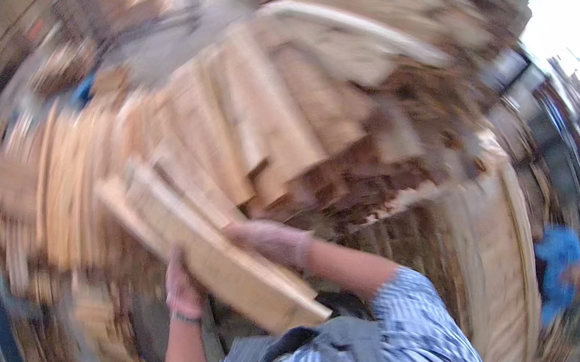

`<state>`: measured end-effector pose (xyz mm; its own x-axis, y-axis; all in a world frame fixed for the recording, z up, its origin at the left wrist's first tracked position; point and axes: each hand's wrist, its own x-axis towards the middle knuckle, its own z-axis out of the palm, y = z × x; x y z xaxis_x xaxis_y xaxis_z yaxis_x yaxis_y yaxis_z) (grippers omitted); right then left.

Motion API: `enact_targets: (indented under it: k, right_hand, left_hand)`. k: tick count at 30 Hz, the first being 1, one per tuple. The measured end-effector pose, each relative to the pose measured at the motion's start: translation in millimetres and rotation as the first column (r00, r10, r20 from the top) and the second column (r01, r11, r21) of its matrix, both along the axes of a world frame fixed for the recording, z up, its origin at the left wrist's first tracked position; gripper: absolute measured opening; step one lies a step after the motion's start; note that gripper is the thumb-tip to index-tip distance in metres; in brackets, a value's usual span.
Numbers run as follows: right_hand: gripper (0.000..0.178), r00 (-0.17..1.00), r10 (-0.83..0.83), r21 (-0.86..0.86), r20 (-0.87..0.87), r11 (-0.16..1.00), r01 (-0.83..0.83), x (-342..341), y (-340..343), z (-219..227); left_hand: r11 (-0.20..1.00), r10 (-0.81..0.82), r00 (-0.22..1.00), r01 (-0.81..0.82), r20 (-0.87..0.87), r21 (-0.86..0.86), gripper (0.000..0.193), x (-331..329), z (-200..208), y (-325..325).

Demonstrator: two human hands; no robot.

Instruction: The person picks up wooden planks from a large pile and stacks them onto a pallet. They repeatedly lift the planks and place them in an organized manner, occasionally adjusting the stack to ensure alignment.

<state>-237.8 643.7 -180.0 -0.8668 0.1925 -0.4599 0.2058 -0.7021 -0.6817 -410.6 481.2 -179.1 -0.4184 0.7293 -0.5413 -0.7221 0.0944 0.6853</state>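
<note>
The left grip (184, 290) presses against the near long edge of the pale boards (215, 255), and the right grip (268, 241) bears on their far long edge, so the boards are held between the two; blur hides the exact finger placement and the number of boards. If pressure from either side eased, the upper piece could slide over the one below, as their ends look uneven. Rough edges could also snag the glove fabric, and a sudden turn might drive the near end, to the right of both grips, into the grey apron (344, 357).

Room is tightest beyond the right grip, where the loose plank pile (257, 105) has corners jutting close to the boards. Left of the left grip, upright-looking slats (72, 181) crowd the far end. Well to the right of the right grip stand a wooden panel (500, 241) and, past it, a co-worker in blue (556, 267); a wide swing that way would need care
</note>
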Motion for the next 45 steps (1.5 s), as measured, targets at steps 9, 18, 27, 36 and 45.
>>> enact_targets:
  k: [9, 18, 27, 36, 45]
  right_hand:
    - [0.08, 0.998, -0.042, 0.492, -0.042, 0.869, 0.057, 34, 0, 84]
    - [0.094, 0.635, -0.354, 0.18, -0.686, 0.763, 0.621, 150, 24, 100]
    - [0.069, 0.385, -0.838, 0.306, -0.386, 0.278, 0.911, 392, -128, 108]
    - [0.046, -0.121, -0.987, 0.534, -0.11, -0.161, 0.83, 596, -245, 131]
    - [0.1, -0.725, -0.491, 0.832, 0.483, 0.514, 0.207, 741, -433, 69]
  left_hand:
    - [0.993, -0.076, 0.721, -0.01, -0.688, -0.12, 0.077, 3, 64, 3]
    - [0.856, -0.451, 0.725, 0.517, -0.521, -0.022, 0.079, 87, 121, 101]
    - [0.304, -0.766, 0.324, 0.944, -0.556, 0.131, 0.065, 346, 144, 119]
    - [-0.088, -0.911, -0.006, 0.98, -0.412, 0.18, 0.05, 587, 122, 127]
    - [-0.139, -0.759, -0.341, 0.917, -0.554, -0.374, 0.1, 605, 119, 228]
